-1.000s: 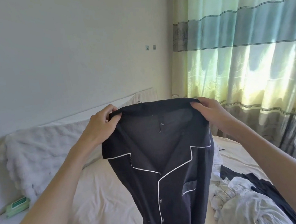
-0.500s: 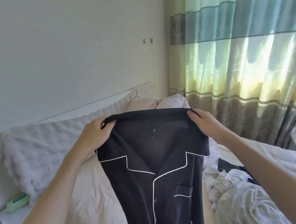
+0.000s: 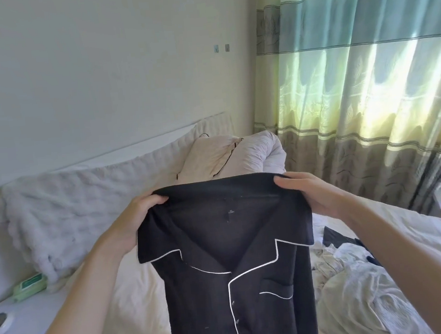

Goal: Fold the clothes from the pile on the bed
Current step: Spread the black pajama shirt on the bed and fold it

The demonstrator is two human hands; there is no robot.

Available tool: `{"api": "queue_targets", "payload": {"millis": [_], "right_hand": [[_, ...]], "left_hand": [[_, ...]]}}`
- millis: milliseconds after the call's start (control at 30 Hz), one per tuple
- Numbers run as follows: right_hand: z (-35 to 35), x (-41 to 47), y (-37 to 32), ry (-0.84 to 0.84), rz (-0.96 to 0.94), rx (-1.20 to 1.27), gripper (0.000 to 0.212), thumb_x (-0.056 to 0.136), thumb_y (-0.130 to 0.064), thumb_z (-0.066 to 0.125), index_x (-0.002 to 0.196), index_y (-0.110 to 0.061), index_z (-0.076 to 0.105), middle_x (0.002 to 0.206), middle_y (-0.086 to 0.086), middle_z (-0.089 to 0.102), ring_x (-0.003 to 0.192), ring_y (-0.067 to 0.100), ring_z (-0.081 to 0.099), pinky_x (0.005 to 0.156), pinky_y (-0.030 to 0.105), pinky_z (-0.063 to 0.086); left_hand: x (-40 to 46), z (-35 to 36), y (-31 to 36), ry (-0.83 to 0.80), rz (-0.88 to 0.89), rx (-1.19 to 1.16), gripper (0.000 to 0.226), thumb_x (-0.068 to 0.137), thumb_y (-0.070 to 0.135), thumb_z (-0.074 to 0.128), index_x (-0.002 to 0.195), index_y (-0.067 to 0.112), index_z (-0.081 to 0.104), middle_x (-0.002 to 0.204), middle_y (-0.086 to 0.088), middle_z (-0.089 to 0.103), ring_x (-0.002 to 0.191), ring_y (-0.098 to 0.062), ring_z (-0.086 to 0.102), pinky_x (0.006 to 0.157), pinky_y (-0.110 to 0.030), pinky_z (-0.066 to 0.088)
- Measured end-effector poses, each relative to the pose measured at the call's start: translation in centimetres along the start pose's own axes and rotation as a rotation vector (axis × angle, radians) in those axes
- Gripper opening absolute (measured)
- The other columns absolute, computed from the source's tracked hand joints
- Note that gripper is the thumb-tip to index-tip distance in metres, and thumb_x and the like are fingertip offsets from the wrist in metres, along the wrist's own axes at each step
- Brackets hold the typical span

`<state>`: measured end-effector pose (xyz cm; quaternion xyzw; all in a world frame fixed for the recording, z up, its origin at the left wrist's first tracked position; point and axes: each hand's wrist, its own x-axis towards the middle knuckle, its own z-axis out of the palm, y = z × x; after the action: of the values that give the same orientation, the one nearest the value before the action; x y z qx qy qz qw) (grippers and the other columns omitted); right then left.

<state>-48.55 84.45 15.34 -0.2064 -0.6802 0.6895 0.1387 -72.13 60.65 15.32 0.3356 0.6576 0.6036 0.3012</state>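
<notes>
This is a bedroom in a home. A bed (image 3: 135, 296) with pale sheets stands against a plain wall, a fluffy white blanket (image 3: 70, 208) draped over its head end and pillows (image 3: 229, 158) stacked there. Striped green curtains (image 3: 367, 85) cover a sunlit window. Rumpled clothes (image 3: 354, 283) lie piled on the mattress, and a pack of wipes (image 3: 30, 283) rests on the bedside tabletop (image 3: 28, 333).

Both forearms (image 3: 73, 302) are bare, with no sleeves visible.

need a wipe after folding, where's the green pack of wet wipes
In the head view, the green pack of wet wipes lies at the far left on the white bedside table, beside the fluffy white blanket.
</notes>
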Motion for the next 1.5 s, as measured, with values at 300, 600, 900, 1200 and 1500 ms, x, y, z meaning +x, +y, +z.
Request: {"api": "queue_targets", "payload": {"millis": [300,600,900,1200,1500], "right_hand": [[0.2,0.6,0.1,-0.049,-0.055,-0.011,0.020,0.083,-0.010,0.064,0.100,-0.001,0.068,0.101,0.016,0.070,0.092,0.026,0.067,0.087,0.036,0.054],[5.6,0.9,0.7,0.275,-0.197,-0.420,0.001,0.081,-0.020,0.072,0.082,-0.020,0.072,0.088,0.015,0.072,0.083,0.025,0.068,0.079,0.038,0.055],[6.8,-0.1,0.9,0.047,-0.175,0.028,0.022,0.092,-0.005,0.052,0.104,-0.005,0.070,0.097,0.015,0.071,0.088,0.020,0.066,0.084,0.031,0.052],[6.5,-0.7,6.1,0.150,-0.189,-0.324,0.014,0.087,-0.012,0.066,0.099,-0.007,0.069,0.096,0.010,0.070,0.082,0.003,0.061,0.081,0.023,0.047],[7.8,0.0,7.4,0.277,-0.281,-0.547,0.023,0.080,-0.003,0.064,0.099,-0.014,0.062,0.090,-0.004,0.064,0.078,0.010,0.060,0.075,0.022,0.046]], "left_hand": [[0.0,1.4,0.4,0.176,0.087,0.231,0.021,0.085,0.005,0.051,0.073,0.010,0.068,0.072,0.000,0.066,0.071,-0.012,0.059,0.066,-0.025,0.041],[-1.3,7.4,1.0,-0.119,0.105,0.458,0.037,0.063,0.033,0.052,0.097,0.027,0.063,0.081,0.014,0.064,0.082,-0.004,0.058,0.074,-0.021,0.040],[-0.4,8.8,0.1,0.015,0.281,0.500,0.014,0.082,0.032,0.070,0.090,0.022,0.074,0.068,0.006,0.067,0.067,-0.008,0.060,0.063,-0.018,0.043],[-0.1,6.9,0.8,0.034,0.410,0.505,0.014,0.087,0.026,0.066,0.076,0.034,0.066,0.060,0.002,0.050,0.054,-0.004,0.041,0.057,-0.018,0.033],[-0.6,6.2,1.2,0.039,0.416,0.447,0.005,0.088,0.022,0.064,0.087,0.025,0.068,0.049,0.021,0.052,0.048,0.005,0.048,0.054,-0.006,0.033]]}}
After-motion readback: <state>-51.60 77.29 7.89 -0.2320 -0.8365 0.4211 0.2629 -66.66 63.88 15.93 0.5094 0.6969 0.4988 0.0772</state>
